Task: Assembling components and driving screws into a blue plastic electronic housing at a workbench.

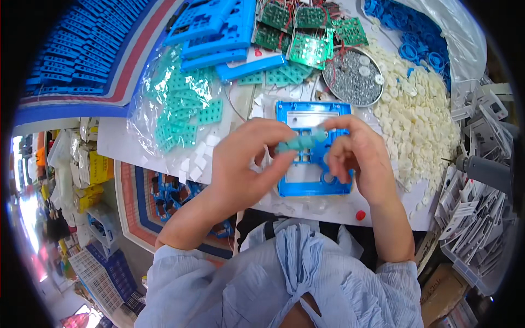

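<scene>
My left hand (246, 156) pinches a teal rubber keypad (298, 144) between thumb and fingers, holding it above a blue plastic casing (342, 188). The keypad is tilted and slightly blurred. The casing lies flat on the table, with a rectangular window, small button openings and a round hole. My right hand (363, 156) is over the casing's right side, its fingers bent and apart. Its index fingertip is close to the keypad's right end; whether they touch, I cannot tell.
Left of the casing lies a clear bag of teal keypads (183, 98). Behind are stacked blue casings (213, 33) and green circuit boards (309, 46). A round tray of small metal parts (353, 76) adjoins a heap of cream discs (410, 115). A red cap (360, 215) lies near the front edge.
</scene>
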Action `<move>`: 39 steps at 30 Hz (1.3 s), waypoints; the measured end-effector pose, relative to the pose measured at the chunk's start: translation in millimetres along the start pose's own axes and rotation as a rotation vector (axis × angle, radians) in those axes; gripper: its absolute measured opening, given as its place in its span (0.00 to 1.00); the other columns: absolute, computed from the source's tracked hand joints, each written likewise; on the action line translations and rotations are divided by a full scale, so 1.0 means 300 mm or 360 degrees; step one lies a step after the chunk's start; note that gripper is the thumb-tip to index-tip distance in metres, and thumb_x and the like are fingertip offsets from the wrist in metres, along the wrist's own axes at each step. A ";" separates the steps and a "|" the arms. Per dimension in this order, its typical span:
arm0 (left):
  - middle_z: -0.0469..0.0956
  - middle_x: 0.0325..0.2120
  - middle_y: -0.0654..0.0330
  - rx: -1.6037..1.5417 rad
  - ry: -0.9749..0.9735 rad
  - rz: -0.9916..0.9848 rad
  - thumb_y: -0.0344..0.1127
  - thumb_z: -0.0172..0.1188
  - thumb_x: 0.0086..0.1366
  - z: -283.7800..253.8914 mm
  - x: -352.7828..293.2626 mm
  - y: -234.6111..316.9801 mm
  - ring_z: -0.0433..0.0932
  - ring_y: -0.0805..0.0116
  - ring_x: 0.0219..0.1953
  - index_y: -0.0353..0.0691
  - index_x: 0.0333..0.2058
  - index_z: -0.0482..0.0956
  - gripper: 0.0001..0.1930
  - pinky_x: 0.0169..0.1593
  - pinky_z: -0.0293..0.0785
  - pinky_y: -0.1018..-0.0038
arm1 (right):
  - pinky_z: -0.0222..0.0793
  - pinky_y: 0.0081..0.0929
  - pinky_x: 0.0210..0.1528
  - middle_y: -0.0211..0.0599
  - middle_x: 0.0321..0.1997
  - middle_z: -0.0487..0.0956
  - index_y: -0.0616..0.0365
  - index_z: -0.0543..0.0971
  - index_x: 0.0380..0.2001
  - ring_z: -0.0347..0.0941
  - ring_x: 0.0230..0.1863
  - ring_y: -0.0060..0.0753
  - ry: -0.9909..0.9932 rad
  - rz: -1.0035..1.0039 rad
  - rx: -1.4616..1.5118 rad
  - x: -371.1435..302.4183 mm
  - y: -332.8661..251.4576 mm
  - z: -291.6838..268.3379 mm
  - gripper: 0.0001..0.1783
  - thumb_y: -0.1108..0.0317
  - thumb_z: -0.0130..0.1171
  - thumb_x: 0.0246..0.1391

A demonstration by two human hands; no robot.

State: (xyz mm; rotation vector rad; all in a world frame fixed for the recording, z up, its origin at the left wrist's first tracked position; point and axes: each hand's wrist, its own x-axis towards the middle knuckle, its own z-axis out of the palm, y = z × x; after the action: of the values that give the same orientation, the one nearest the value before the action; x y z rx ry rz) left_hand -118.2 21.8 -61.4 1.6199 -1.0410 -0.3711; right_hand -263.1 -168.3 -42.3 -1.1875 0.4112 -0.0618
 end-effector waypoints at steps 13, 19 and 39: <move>0.80 0.44 0.60 0.0670 -0.0102 0.0280 0.29 0.74 0.51 -0.056 -0.145 -0.074 0.79 0.57 0.41 0.43 0.44 0.81 0.20 0.43 0.72 0.63 | 0.76 0.40 0.39 0.44 0.36 0.84 0.57 0.83 0.45 0.81 0.35 0.49 -0.0480 -0.0591 -0.1579 0.153 0.063 -0.030 0.14 0.67 0.66 0.55; 0.79 0.39 0.61 0.0747 -0.0193 0.0424 0.27 0.72 0.51 -0.022 -0.136 -0.111 0.78 0.59 0.38 0.43 0.43 0.82 0.19 0.42 0.70 0.64 | 0.76 0.42 0.41 0.45 0.37 0.84 0.57 0.83 0.44 0.81 0.38 0.51 -0.0429 -0.0864 -0.1848 0.203 0.076 -0.011 0.13 0.70 0.66 0.54; 0.78 0.34 0.60 0.0727 -0.0261 0.0501 0.25 0.71 0.49 -0.028 -0.093 -0.116 0.75 0.60 0.32 0.42 0.41 0.85 0.17 0.37 0.68 0.64 | 0.48 0.66 0.73 0.50 0.76 0.63 0.64 0.68 0.67 0.55 0.78 0.56 -0.0545 -0.0751 -0.2279 -0.003 0.083 0.028 0.48 0.44 0.66 0.50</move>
State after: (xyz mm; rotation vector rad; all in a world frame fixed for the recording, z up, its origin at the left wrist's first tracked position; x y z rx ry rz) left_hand -112.9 48.7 -97.8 1.8028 -1.5658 -0.0528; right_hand -265.3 -151.1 -62.1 -2.6393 -0.2378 0.0471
